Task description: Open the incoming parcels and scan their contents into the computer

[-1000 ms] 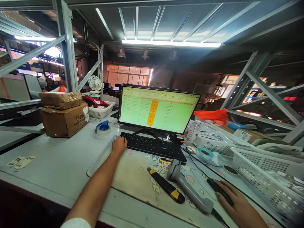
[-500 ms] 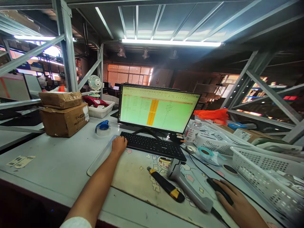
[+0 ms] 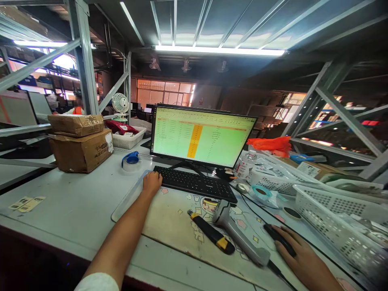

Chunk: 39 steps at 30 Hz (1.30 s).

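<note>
My left hand (image 3: 152,182) rests on the left end of a black keyboard (image 3: 197,184), its fingers bent over the keys and holding nothing. On the right, my right hand (image 3: 298,252) lies over a black computer mouse (image 3: 280,239), with fingers along its sides. Between my hands, a grey barcode scanner (image 3: 241,236) and a black and yellow utility knife (image 3: 212,233) lie on a cartoon-printed desk mat (image 3: 169,218). Behind the keyboard stands a monitor (image 3: 176,137) showing a spreadsheet with one orange column.
Two cardboard boxes (image 3: 81,151) are stacked at the left, near a blue tape dispenser (image 3: 131,159). White plastic baskets (image 3: 327,202) crowd the right side, beside a roll of teal tape (image 3: 261,194). A small fan (image 3: 120,103) stands at the back, by a metal post (image 3: 83,60).
The view has tilted very slightly. Both hands stay where they were, left on the keyboard and right on the mouse.
</note>
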Motion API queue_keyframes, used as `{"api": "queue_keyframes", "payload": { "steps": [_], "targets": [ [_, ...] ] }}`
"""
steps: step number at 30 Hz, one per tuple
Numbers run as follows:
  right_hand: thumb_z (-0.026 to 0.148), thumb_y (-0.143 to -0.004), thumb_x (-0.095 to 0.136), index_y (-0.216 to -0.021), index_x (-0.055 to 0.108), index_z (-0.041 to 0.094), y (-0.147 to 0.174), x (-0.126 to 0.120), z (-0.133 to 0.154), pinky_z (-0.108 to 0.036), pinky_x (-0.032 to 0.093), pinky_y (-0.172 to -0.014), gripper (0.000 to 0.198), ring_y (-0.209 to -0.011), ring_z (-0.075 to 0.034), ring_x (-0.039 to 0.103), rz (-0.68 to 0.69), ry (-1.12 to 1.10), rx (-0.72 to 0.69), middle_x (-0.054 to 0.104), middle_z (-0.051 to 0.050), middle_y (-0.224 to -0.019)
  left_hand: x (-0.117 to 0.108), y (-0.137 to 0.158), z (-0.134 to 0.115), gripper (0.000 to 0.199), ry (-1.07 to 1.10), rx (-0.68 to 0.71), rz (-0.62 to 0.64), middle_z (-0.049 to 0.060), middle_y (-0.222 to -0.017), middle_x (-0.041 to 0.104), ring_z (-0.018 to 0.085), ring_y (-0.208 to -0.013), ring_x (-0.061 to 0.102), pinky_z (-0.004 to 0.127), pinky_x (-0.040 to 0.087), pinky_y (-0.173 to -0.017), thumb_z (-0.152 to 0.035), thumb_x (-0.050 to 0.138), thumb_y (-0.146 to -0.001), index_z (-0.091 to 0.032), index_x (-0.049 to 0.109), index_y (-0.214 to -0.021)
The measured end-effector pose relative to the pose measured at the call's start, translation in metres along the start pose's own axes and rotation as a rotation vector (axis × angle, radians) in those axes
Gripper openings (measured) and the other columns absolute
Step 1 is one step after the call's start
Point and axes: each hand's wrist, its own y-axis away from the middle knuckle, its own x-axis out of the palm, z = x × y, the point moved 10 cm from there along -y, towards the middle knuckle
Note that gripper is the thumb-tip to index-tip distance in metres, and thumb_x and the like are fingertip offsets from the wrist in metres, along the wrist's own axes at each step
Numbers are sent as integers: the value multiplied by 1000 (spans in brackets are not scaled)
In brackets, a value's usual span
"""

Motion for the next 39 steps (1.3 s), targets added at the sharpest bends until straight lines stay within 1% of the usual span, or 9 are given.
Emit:
{"api": "queue_keyframes", "payload": {
  "steps": [5, 10, 13, 15, 18, 22, 28, 32, 39],
  "targets": [
    [62, -93, 40, -132, 70, 20, 0, -2, 4, -52, 59, -98, 64, -120, -37, 66, -3, -5, -22, 64, -15, -137, -1, 1, -1, 39, 3, 4, 2, 13, -102, 72, 26, -104, 66, 33, 47, -86, -33, 39, -104, -16, 74, -101],
    [61, -93, 41, -138, 64, 21, 0, 1, -3, -52, 59, -97, 65, -120, -37, 66, 7, -4, 11, 62, -14, -140, -2, 1, -2, 39, -2, 3, 6, 13, -102, 72, 27, -104, 66, 34, 48, -85, -32, 39, -103, -16, 74, -100],
    [61, -92, 41, -139, 61, 17, 0, 4, -5, -54, 55, -104, 67, -125, -37, 63, -14, -1, -4, 62, -17, -139, -2, 0, -1, 39, -5, 3, 3, 14, -102, 72, 26, -104, 66, 34, 48, -85, -32, 39, -103, -16, 74, -100],
    [60, -91, 42, -135, 61, 14, 0, 5, -7, -54, 52, -108, 66, -126, -38, 62, -28, -3, -5, 64, -19, -137, -2, 0, -2, 39, -6, 4, 0, 14, -101, 72, 27, -103, 66, 34, 48, -85, -32, 39, -103, -15, 74, -100],
    [61, -89, 42, -128, 61, 12, 0, 6, -11, -54, 52, -107, 66, -122, -38, 64, -35, -2, 32, 66, -21, -132, -2, 1, -2, 39, -8, 7, -2, 14, -101, 72, 27, -103, 67, 34, 48, -84, -32, 39, -103, -14, 74, -99],
    [63, -88, 42, -129, 59, 12, 0, 6, -12, -53, 53, -105, 68, -120, -38, 65, -18, 0, 68, 66, -22, -131, -3, 2, -2, 39, -10, 10, -3, 14, -100, 72, 28, -103, 67, 34, 48, -83, -32, 40, -103, -14, 74, -99],
    [63, -88, 40, -127, 59, 11, -1, 4, -8, -53, 50, -109, 68, -122, -39, 64, -15, -10, 58, 66, -22, -131, -3, 2, -2, 39, -9, 18, -8, 14, -100, 72, 28, -102, 68, 35, 49, -83, -32, 40, -103, -14, 74, -98],
    [63, -87, 42, -127, 60, 12, -2, 2, -3, -54, 51, -107, 67, -119, -39, 65, -20, -15, 46, 67, -22, -129, -3, 2, -1, 39, -11, 19, -16, 14, -100, 72, 28, -103, 68, 35, 49, -83, -32, 39, -103, -14, 74, -98],
    [62, -89, 40, -129, 63, 13, -2, 2, -3, -58, 49, -110, 67, -124, -39, 63, -33, -8, 18, 65, -20, -134, -3, 1, -1, 40, -7, 19, -14, 14, -100, 72, 28, -103, 67, 35, 49, -84, -33, 39, -103, -15, 74, -98]
  ]
}}
